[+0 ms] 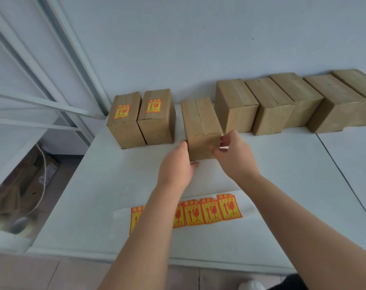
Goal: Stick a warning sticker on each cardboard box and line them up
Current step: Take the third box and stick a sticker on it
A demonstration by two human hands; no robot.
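A plain cardboard box (199, 120) with no sticker lies in the middle of the white table (98, 185). My left hand (176, 168) presses its near left corner, and my right hand (234, 158) grips its near right corner. Two boxes stand at the left, each with a yellow-and-red warning sticker on top: the first stickered box (125, 120) and the second stickered box (157, 116). Several unstickered boxes (269, 105) run in a row to the right along the wall. A strip of warning stickers (211, 210) lies near the front, partly hidden by my left forearm.
A white wall rises behind the boxes. Left of the table, a white metal frame (58, 59) slants upward, and below it sit flattened cardboard, a white cable (43, 181) and tape rolls on a lower surface. A seam (341, 174) divides the table at the right.
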